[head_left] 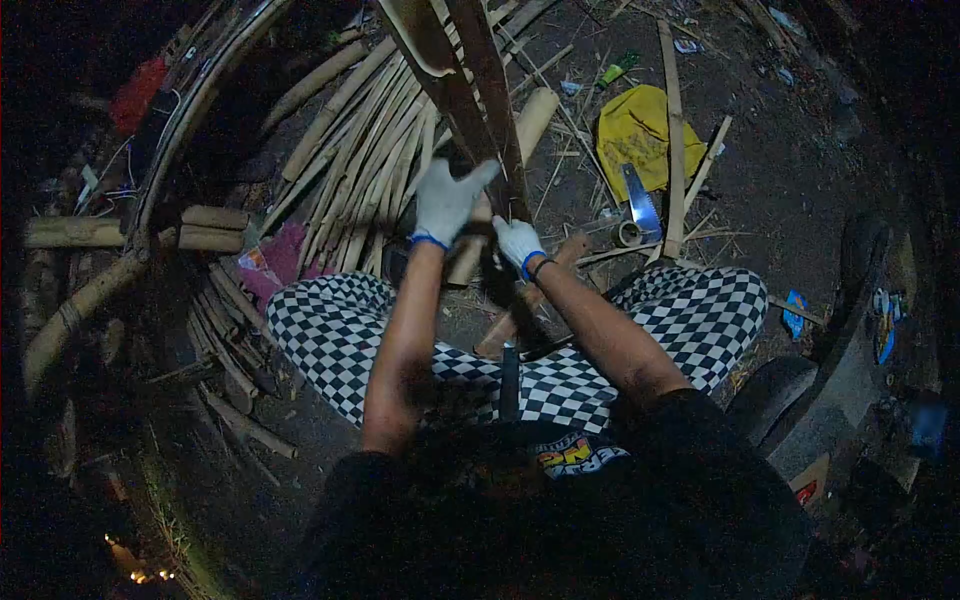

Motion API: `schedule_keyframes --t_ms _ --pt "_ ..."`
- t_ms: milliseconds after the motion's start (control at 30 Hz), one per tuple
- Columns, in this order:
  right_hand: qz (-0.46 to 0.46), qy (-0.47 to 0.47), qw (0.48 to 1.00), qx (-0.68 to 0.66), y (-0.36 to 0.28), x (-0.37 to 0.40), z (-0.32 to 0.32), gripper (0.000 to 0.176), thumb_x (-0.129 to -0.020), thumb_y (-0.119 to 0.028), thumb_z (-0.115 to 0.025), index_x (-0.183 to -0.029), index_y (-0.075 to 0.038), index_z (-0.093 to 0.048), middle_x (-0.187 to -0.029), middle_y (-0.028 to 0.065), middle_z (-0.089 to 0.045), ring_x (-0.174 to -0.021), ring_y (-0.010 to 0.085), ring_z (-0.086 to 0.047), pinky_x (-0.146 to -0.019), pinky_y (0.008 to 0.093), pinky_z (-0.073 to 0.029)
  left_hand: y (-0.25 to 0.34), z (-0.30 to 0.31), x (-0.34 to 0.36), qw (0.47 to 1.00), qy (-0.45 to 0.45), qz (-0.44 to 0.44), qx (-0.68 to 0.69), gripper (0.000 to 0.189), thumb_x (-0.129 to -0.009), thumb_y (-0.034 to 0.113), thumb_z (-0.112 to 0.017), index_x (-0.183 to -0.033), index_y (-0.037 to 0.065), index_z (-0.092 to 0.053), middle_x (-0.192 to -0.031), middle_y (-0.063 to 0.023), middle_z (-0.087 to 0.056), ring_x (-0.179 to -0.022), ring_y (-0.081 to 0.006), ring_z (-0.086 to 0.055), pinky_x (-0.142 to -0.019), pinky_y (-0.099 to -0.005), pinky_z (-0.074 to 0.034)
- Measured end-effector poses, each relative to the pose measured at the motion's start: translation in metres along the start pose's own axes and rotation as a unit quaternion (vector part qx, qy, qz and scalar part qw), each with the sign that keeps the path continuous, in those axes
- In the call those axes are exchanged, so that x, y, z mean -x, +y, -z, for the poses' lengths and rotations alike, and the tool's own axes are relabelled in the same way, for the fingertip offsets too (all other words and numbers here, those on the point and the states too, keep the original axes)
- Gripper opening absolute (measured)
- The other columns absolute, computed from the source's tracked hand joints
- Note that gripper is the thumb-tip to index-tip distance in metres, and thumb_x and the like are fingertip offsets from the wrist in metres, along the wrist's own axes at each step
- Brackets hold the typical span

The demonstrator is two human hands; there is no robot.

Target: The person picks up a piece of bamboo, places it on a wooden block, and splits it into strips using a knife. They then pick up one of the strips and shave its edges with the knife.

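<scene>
The split bamboo [490, 85] slants up and away in front of the person, its near end at the right hand [518, 245]. That hand's fingers curl in around this end, pinching it. The left hand [447, 205], blurred at the bamboo's left edge, has its fingers spread in a V; whether they press on it, I cannot tell. A slack grip could let the bamboo twist, and its edges could cut through the gloves. Cut strips [365, 160] lie left of the bamboo, a saw [641, 203] right.

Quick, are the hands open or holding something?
Left hand: looks open, thumb spread, at the split bamboo.
Right hand: looks curled near the bamboo's lower end; can't tell if it's gripping.
</scene>
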State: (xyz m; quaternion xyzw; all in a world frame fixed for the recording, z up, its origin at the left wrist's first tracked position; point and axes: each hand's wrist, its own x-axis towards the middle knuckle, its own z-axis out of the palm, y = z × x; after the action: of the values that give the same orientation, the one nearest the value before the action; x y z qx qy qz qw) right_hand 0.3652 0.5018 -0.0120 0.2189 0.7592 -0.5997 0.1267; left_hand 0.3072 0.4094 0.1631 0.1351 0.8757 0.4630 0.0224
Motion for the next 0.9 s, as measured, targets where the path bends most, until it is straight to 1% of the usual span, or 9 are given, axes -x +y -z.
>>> schedule_keyframes --t_ms 133,233,267,300,333,400,467,767,900 --pt "-0.104 -0.063 0.949 -0.291 -0.002 0.006 -0.011 0.041 -0.091 -0.037 -0.048 -0.092 0.002 -0.063 -0.074 0.0187 -0.063 -0.076 0.0293 -0.064 -0.073 0.0389 -0.048 -0.111 -0.042 0.036 0.975 -0.163 0.150 -0.014 0.064 -0.077 0.046 -0.067 -0.111 -0.006 -0.055 -0.098 -0.0187 -0.063 -0.079 -0.0248 -0.062 -0.071 -0.0348 -0.048" --pt "0.040 -0.007 0.997 -0.067 0.012 -0.007 -0.013 0.034 -0.090 -0.031 -0.052 -0.099 0.001 -0.061 -0.077 0.0131 -0.063 -0.077 0.0250 -0.063 -0.073 0.0366 -0.048 -0.119 -0.063 0.057 0.915 -0.189 0.331 0.136 0.065 -0.079 0.050 -0.062 -0.116 -0.004 -0.055 -0.099 -0.0169 -0.063 -0.077 -0.0213 -0.061 -0.065 -0.0323 -0.047" --pt "-0.006 -0.060 0.960 -0.272 -0.003 0.010 -0.009 0.039 -0.090 -0.035 -0.052 -0.103 0.001 -0.059 -0.087 0.0164 -0.065 -0.082 0.0301 -0.063 -0.075 0.0385 -0.047 -0.112 -0.064 0.059 0.924 -0.189 0.308 0.120 0.065 -0.081 0.052 -0.057 -0.117 -0.003 -0.055 -0.099 -0.0188 -0.063 -0.079 -0.0256 -0.062 -0.067 -0.0351 -0.047" --pt "-0.008 -0.060 0.961 -0.269 -0.006 0.020 -0.006 0.039 -0.090 -0.035 -0.052 -0.103 0.001 -0.059 -0.087 0.0164 -0.065 -0.082 0.0301 -0.063 -0.075 0.0385 -0.047 -0.106 -0.063 0.061 0.933 -0.189 0.286 0.104 0.065 -0.083 0.053 -0.053 -0.118 -0.002 -0.055 -0.100 -0.0207 -0.063 -0.082 -0.0300 -0.062 -0.070 -0.0379 -0.047" --pt "0.081 -0.023 0.980 -0.183 -0.001 0.021 -0.006 0.038 -0.090 -0.035 -0.052 -0.102 0.001 -0.058 -0.089 0.0191 -0.065 -0.085 0.0333 -0.063 -0.075 0.0398 -0.047 -0.104 -0.065 0.056 0.956 -0.183 0.227 -0.012 0.060 -0.087 0.051 -0.046 -0.115 0.000 -0.057 -0.103 -0.0266 -0.061 -0.091 -0.0384 -0.060 -0.078 -0.0444 -0.045" --pt "0.167 0.009 0.982 -0.092 0.006 0.019 -0.010 0.037 -0.090 -0.035 -0.052 -0.102 0.000 -0.057 -0.091 0.0219 -0.064 -0.087 0.0364 -0.062 -0.075 0.0412 -0.046 -0.100 -0.065 0.062 0.967 -0.177 0.175 -0.061 0.055 -0.087 0.050 -0.045 -0.110 0.001 -0.060 -0.101 -0.0220 -0.063 -0.086 -0.0363 -0.062 -0.074 -0.0426 -0.046" --pt "0.074 0.086 0.989 0.091 0.015 0.007 -0.014 0.033 -0.090 -0.032 -0.051 -0.097 0.000 -0.056 -0.093 0.0244 -0.062 -0.090 0.0393 -0.061 -0.075 0.0417 -0.046 -0.092 -0.067 0.056 0.958 -0.182 0.151 -0.160 0.054 -0.086 0.050 -0.044 -0.101 0.001 -0.064 -0.102 -0.0250 -0.062 -0.095 -0.0418 -0.060 -0.081 -0.0460 -0.044" --pt "0.088 -0.018 0.992 0.093 0.013 0.041 0.007 0.040 -0.081 -0.035 -0.064 -0.102 -0.002 -0.052 -0.095 0.0179 -0.064 -0.092 0.0281 -0.062 -0.079 0.0363 -0.047 -0.126 -0.082 0.058 0.971 -0.084 0.159 -0.155 0.035 -0.087 0.034 -0.050 -0.087 0.002 -0.063 -0.089 -0.0245 -0.062 -0.092 -0.0407 -0.059 -0.080 -0.0482 -0.045" --pt "0.033 -0.054 0.995 0.080 0.060 0.035 -0.005 0.066 -0.068 -0.044 -0.077 -0.111 0.000 -0.054 -0.105 0.0158 -0.064 -0.097 0.0242 -0.061 -0.082 0.0340 -0.047 -0.171 -0.093 0.061 0.974 -0.034 0.009 -0.223 0.030 -0.090 0.025 -0.044 -0.089 0.002 -0.063 -0.095 -0.0265 -0.061 -0.093 -0.0427 -0.057 -0.081 -0.0502 -0.044"
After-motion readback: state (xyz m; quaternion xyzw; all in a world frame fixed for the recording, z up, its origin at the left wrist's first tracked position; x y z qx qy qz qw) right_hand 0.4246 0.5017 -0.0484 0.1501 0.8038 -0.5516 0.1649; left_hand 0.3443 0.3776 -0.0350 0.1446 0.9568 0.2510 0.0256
